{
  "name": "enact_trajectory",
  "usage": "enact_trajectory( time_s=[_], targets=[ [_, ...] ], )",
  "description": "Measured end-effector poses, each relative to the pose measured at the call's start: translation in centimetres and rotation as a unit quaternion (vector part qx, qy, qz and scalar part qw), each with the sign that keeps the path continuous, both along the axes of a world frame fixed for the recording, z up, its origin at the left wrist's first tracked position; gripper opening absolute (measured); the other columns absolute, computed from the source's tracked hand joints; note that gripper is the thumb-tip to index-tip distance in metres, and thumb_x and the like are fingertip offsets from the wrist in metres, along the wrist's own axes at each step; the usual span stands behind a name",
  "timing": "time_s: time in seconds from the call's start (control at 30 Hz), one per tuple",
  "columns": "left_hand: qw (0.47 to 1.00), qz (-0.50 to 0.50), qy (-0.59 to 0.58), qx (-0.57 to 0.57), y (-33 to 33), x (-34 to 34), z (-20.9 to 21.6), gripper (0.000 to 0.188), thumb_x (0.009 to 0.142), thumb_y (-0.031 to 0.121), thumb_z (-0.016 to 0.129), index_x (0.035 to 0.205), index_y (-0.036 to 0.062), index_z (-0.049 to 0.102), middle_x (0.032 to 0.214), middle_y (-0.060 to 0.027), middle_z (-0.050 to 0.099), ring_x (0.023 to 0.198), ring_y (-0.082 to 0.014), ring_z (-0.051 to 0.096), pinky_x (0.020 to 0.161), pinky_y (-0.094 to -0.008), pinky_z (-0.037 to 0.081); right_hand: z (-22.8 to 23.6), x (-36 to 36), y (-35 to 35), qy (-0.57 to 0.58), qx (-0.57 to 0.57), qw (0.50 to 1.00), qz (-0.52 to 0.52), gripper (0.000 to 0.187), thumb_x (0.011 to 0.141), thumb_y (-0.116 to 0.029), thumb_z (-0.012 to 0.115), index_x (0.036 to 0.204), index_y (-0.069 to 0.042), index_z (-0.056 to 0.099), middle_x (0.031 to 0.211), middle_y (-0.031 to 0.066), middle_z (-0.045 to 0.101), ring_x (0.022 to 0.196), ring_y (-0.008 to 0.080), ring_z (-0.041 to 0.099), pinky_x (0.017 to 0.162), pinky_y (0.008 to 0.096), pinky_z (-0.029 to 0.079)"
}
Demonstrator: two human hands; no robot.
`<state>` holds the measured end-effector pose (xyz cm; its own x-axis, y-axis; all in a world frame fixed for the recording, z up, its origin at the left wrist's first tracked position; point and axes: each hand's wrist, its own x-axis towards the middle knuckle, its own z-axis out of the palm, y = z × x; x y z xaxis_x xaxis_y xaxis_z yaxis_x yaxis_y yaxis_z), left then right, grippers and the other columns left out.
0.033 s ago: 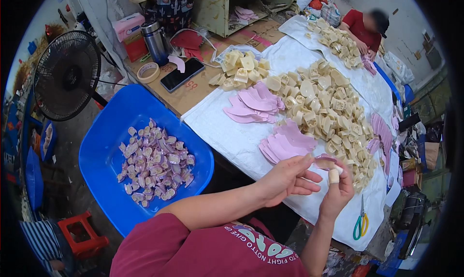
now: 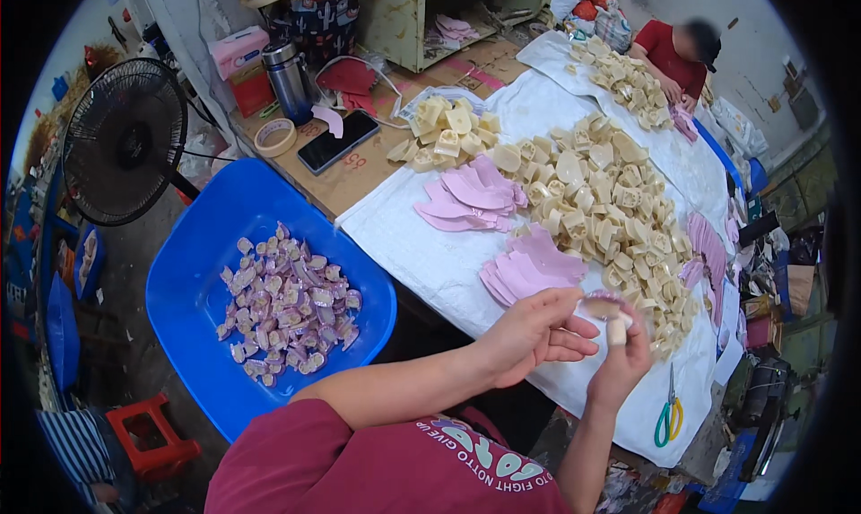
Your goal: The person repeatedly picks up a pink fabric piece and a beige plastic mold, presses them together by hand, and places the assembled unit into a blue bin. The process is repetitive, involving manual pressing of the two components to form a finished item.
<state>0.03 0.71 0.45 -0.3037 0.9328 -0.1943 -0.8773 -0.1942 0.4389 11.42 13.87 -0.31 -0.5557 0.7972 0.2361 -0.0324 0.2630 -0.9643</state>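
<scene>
In the head view, a small, curved, glossy purple-and-beige piece (image 2: 603, 306) sits in the fingertips of the right hand (image 2: 625, 354), which grips it, just beside the thumb and forefinger of the left hand (image 2: 536, 333), whose other fingers are loosely spread; whether it pinches the piece, I cannot tell. Purple edges its beige hollow. Its long axis runs roughly left-right between the hands, arching away from the person.

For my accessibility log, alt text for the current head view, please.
A person's right hand holds a small curved, purple-edged piece, the left hand at its edge, above a white-covered table. Cream parts and stacked pink sheets lie there; a blue basin of purple-and-cream pieces sits to the left.
</scene>
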Motion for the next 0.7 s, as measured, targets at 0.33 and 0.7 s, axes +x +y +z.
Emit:
enact_trajectory(
  time_s=[0.33,0.7],
  targets=[
    [0.997,-0.02,-0.075,0.008,0.7,0.7,0.1,0.044,0.099,0.037,0.047,0.134,0.0116,0.039,0.102,-0.0101,0.06,0.088,-0.0223,0.063,0.073,-0.0325,0.051,1.7,-0.1,-2.8,-0.021,0.407,0.913,-0.022,0.01,0.082,-0.003,0.064,0.091,-0.002,0.058,0.12,0.0148,0.058,0.12,0.036,0.049,0.101,0.0477,0.037],
    [0.98,0.133,0.149,-0.017,1.8,1.4,2.1,0.04,0.1,0.031,0.04,0.132,0.0085,0.044,0.105,-0.0036,0.056,0.088,-0.0102,0.056,0.07,-0.028,0.049,0.2,-1.9,-3.9,0.129,-0.163,0.971,0.119,0.043,0.095,-0.019,0.051,0.132,0.002,0.048,0.126,0.0098,0.055,0.097,0.0109,0.055,0.073,0.0199,0.046]
  ],
)
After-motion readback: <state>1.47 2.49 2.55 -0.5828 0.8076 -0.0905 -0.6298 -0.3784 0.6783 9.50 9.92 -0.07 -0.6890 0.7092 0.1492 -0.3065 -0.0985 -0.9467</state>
